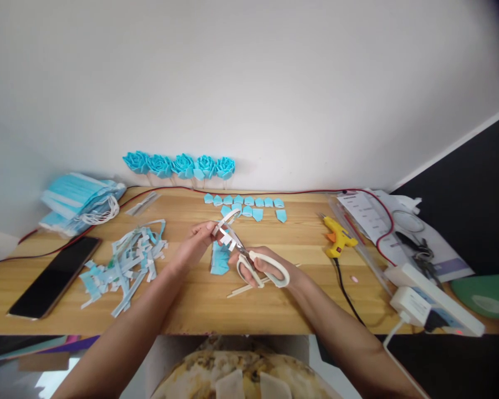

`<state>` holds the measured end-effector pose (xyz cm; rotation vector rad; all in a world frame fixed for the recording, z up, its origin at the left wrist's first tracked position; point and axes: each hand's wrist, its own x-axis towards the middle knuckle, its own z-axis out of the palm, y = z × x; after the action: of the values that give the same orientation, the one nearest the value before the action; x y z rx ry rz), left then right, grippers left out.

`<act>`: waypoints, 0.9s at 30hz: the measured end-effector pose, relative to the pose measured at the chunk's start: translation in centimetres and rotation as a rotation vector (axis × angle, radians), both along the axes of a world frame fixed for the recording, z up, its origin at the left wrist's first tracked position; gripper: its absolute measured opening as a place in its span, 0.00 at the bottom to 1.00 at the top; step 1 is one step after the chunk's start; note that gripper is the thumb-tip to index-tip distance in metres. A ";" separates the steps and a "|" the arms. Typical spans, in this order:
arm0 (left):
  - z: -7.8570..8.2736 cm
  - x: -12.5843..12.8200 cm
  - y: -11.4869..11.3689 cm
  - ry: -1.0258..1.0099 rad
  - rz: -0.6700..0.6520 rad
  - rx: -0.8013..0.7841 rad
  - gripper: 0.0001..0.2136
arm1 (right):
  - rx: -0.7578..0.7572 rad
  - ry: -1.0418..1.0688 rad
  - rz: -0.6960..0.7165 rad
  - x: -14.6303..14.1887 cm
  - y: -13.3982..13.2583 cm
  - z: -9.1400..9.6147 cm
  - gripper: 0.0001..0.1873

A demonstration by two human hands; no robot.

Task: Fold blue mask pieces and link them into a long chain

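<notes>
White curled strip (228, 216) near loop-handled scissors (244, 252), grained tabletop (241, 317)

Head-worn camera — forward and down across the wooden table (233, 317)
It looks from above the person's lap (199, 372), the left hand (200, 235) and right hand (274, 257) close by at mid-picture; the wall (249, 83) beyond fills the upper part — a wide view, both forearms (149, 310) at the lower edge.

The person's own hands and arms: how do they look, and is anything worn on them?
The left hand and right hand are bare, without gloves. Both forearms show no sleeve, watch or bracelet. Whether a ring is worn, I cannot tell.
</notes>
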<state>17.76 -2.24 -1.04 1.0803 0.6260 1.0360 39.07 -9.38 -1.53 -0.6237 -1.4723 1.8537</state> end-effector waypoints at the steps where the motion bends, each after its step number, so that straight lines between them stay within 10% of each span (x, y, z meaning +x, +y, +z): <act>1: 0.1 0.0 0.0 -0.003 0.005 -0.004 0.21 | 0.011 0.010 0.003 0.0 0.0 0.0 0.36; 27: -0.4 -0.3 -0.2 0.085 -0.090 0.084 0.20 | 0.009 0.028 -0.003 0.0 0.0 -0.4 0.35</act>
<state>17.46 -2.45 -1.41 1.2198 0.6008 0.9497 39.06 -9.38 -1.97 -0.5926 -1.4595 1.8458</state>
